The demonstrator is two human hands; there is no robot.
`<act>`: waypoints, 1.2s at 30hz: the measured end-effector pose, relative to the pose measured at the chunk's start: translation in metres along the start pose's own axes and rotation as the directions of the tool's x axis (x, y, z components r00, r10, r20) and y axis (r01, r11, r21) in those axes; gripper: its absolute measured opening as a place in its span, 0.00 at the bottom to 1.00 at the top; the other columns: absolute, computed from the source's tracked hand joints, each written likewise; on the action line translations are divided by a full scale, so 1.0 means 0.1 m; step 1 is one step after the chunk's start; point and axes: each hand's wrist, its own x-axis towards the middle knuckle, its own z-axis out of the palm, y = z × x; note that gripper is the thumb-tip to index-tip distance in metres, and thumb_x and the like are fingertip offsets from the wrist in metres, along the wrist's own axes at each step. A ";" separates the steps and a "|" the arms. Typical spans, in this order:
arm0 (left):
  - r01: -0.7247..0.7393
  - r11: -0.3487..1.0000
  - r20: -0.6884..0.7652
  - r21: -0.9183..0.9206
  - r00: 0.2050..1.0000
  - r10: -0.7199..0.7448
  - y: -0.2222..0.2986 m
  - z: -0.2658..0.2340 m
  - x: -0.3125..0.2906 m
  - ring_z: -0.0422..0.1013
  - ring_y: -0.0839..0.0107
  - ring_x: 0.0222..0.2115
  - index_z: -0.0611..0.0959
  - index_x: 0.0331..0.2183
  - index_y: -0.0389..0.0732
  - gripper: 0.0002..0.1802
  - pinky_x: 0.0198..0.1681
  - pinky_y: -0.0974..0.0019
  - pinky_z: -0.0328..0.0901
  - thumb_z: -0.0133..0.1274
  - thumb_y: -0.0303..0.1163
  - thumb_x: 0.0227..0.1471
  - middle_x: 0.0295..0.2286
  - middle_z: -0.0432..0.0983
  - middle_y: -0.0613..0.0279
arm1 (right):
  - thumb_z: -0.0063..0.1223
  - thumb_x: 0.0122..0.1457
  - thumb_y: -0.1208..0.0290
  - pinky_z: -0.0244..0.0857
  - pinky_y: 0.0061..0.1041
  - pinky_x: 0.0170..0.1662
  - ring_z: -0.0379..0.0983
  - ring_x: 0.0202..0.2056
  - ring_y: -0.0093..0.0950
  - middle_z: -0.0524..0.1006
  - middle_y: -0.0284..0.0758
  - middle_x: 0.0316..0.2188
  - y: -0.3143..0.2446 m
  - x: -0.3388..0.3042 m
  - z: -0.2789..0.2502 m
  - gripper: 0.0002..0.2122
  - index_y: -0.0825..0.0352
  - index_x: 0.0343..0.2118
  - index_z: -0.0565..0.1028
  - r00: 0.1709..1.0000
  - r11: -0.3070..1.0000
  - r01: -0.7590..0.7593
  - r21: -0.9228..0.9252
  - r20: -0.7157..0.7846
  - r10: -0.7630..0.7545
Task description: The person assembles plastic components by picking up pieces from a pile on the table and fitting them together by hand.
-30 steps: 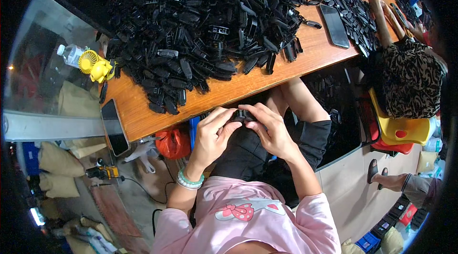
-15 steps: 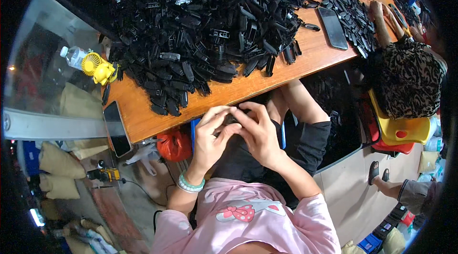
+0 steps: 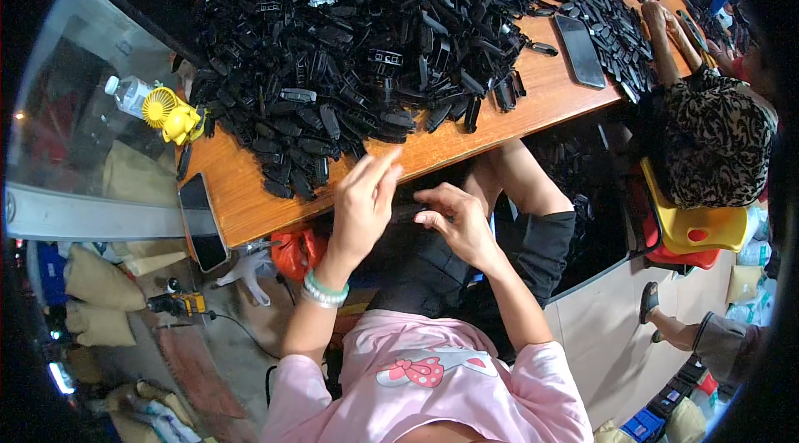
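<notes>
My left hand [image 3: 363, 203] is raised at the table's front edge, its fingers stretched toward the pile of black plastic parts [image 3: 333, 69]. Nothing shows in it, and its fingertips are a little blurred. Over my lap, just below the edge, is my right hand [image 3: 463, 227]. Its fingers are loosely bent and the thumb stands apart from them. The gap between them is dark, and I make out no part there. The small, elongated black pieces lie heaped across the wooden table [image 3: 241, 193].
One phone [image 3: 580, 50] lies right of the heap, another [image 3: 204, 222] at the left corner. A yellow fan [image 3: 172, 117] and a bottle [image 3: 129, 98] stand at the left. A red bag [image 3: 298, 253] hangs below the edge. Another person [image 3: 716, 139] sits at the right.
My hands were together over a small dark piece and have parted. The left has moved up and left toward the heap; the right has stayed lower, its thumb now apart from its fingers.
</notes>
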 end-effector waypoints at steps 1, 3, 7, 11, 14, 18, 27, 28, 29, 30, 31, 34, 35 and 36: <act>-0.002 1.000 0.000 -0.010 1.000 0.002 -0.02 0.04 0.11 0.72 0.67 0.21 0.79 0.40 0.34 0.12 0.23 0.68 0.66 0.50 0.23 0.51 0.23 0.73 0.55 | 0.55 0.53 0.77 0.65 0.23 0.31 0.71 0.27 0.27 0.73 0.38 0.26 -0.01 0.03 -0.03 0.08 0.73 0.35 0.75 0.999 1.000 0.011 0.000 -0.041 -0.011; -0.127 0.922 0.033 0.367 0.992 0.123 -0.04 0.10 0.31 0.72 0.63 0.21 0.79 0.39 0.36 0.13 0.23 0.63 0.66 0.49 0.23 0.49 0.21 0.74 0.55 | 0.55 0.51 0.79 0.65 0.30 0.33 0.72 0.29 0.38 0.73 0.43 0.28 0.10 0.17 -0.09 0.07 0.72 0.33 0.75 0.946 0.963 0.183 -0.196 -0.231 -0.226; -0.162 0.802 0.089 0.575 0.987 0.135 -0.20 0.21 0.43 0.72 0.62 0.19 0.80 0.38 0.39 0.13 0.21 0.62 0.65 0.51 0.23 0.46 0.19 0.75 0.56 | 0.55 0.51 0.76 0.64 0.34 0.36 0.69 0.33 0.41 0.71 0.42 0.32 0.05 0.56 -0.27 0.07 0.68 0.33 0.73 0.811 0.861 0.028 -0.507 -0.492 -0.316; -0.241 0.824 0.021 0.512 0.963 0.269 -0.18 0.25 0.41 0.71 0.62 0.17 0.80 0.38 0.39 0.14 0.20 0.63 0.65 0.51 0.21 0.46 0.17 0.74 0.58 | 0.57 0.49 0.73 0.62 0.33 0.39 0.68 0.36 0.39 0.70 0.39 0.35 0.27 0.74 -0.37 0.09 0.67 0.32 0.71 0.750 0.712 -0.091 -0.697 -0.518 -0.411; -0.267 0.955 -0.153 0.129 0.946 0.285 -0.18 0.22 0.20 0.67 0.71 0.12 0.80 0.41 0.37 0.17 0.17 0.69 0.62 0.52 0.16 0.46 0.14 0.71 0.63 | 0.58 0.49 0.74 0.62 0.34 0.39 0.68 0.36 0.40 0.71 0.40 0.33 0.32 0.71 -0.38 0.09 0.68 0.31 0.70 0.741 0.704 -0.094 -0.704 -0.522 -0.423; 0.371 0.657 0.144 -0.656 0.916 -0.374 -0.10 0.17 -0.24 0.70 0.76 0.15 0.77 0.44 0.35 0.14 0.16 0.76 0.64 0.43 0.25 0.57 0.21 0.77 0.52 | 0.52 0.55 0.77 0.65 0.33 0.31 0.71 0.25 0.39 0.73 0.41 0.23 0.37 0.53 -0.41 0.07 0.71 0.37 0.71 0.715 0.909 -0.062 -0.413 -0.654 -0.248; 0.425 0.456 0.275 -0.782 0.891 -0.360 0.13 0.07 -0.32 0.73 0.72 0.25 0.72 0.48 0.31 0.18 0.27 0.74 0.69 0.50 0.25 0.54 0.33 0.76 0.51 | 0.47 0.61 0.71 0.58 0.14 0.30 0.62 0.26 0.15 0.68 0.26 0.28 -0.19 0.00 -0.22 0.16 0.71 0.50 0.66 0.986 0.854 -0.149 0.499 0.009 0.167; 0.425 0.458 0.276 -0.781 0.892 -0.357 0.14 0.08 -0.33 0.73 0.72 0.25 0.72 0.48 0.31 0.18 0.27 0.74 0.69 0.50 0.25 0.54 0.33 0.76 0.51 | 0.47 0.61 0.71 0.61 0.15 0.33 0.64 0.29 0.16 0.68 0.27 0.31 -0.20 -0.03 -0.19 0.17 0.71 0.51 0.65 0.995 0.849 -0.100 0.518 0.031 0.099; 0.415 0.514 0.273 -0.751 0.903 -0.332 0.15 0.09 -0.35 0.74 0.71 0.27 0.72 0.48 0.31 0.18 0.29 0.73 0.69 0.50 0.24 0.54 0.33 0.76 0.52 | 0.47 0.61 0.70 0.63 0.19 0.40 0.66 0.33 0.19 0.70 0.29 0.32 -0.24 -0.04 -0.20 0.17 0.71 0.52 0.65 0.990 0.833 -0.138 0.536 0.084 0.110; 0.403 0.567 0.270 -0.718 0.913 -0.306 0.17 0.09 -0.35 0.74 0.71 0.28 0.73 0.47 0.31 0.19 0.31 0.72 0.70 0.51 0.24 0.53 0.33 0.76 0.53 | 0.46 0.62 0.71 0.63 0.20 0.40 0.67 0.34 0.19 0.71 0.31 0.33 -0.28 -0.04 -0.21 0.16 0.72 0.51 0.66 0.985 0.868 -0.171 0.466 0.110 0.135; 0.431 0.575 0.290 -0.696 0.901 -0.324 0.19 0.07 -0.35 0.74 0.72 0.30 0.74 0.45 0.29 0.17 0.35 0.71 0.69 0.52 0.23 0.52 0.33 0.76 0.55 | 0.46 0.61 0.72 0.64 0.21 0.39 0.68 0.33 0.21 0.72 0.34 0.33 -0.29 -0.03 -0.21 0.16 0.72 0.51 0.66 0.988 0.888 -0.148 0.435 0.109 0.112; 0.389 0.722 0.232 -0.572 0.921 -0.312 0.21 0.04 -0.35 0.74 0.73 0.28 0.76 0.42 0.27 0.15 0.33 0.72 0.68 0.53 0.23 0.52 0.30 0.77 0.56 | 0.46 0.59 0.74 0.65 0.24 0.37 0.71 0.33 0.29 0.72 0.39 0.32 -0.29 -0.01 -0.24 0.16 0.73 0.50 0.67 0.996 0.978 0.032 0.208 0.073 -0.048; 0.389 0.723 0.231 -0.571 0.921 -0.313 0.22 0.01 -0.33 0.74 0.73 0.28 0.76 0.42 0.27 0.15 0.33 0.72 0.68 0.53 0.23 0.52 0.30 0.77 0.56 | 0.47 0.58 0.76 0.65 0.25 0.36 0.72 0.32 0.34 0.72 0.42 0.31 -0.29 0.00 -0.24 0.16 0.73 0.49 0.67 0.980 0.982 0.188 0.001 0.067 -0.188; 0.348 0.796 0.227 -0.496 0.936 -0.269 0.22 -0.02 -0.31 0.74 0.72 0.27 0.77 0.40 0.26 0.13 0.31 0.72 0.67 0.53 0.23 0.51 0.28 0.76 0.55 | 0.47 0.58 0.76 0.65 0.25 0.36 0.72 0.32 0.34 0.72 0.42 0.31 -0.29 0.00 -0.23 0.16 0.73 0.49 0.67 0.980 0.982 0.189 0.001 0.067 -0.189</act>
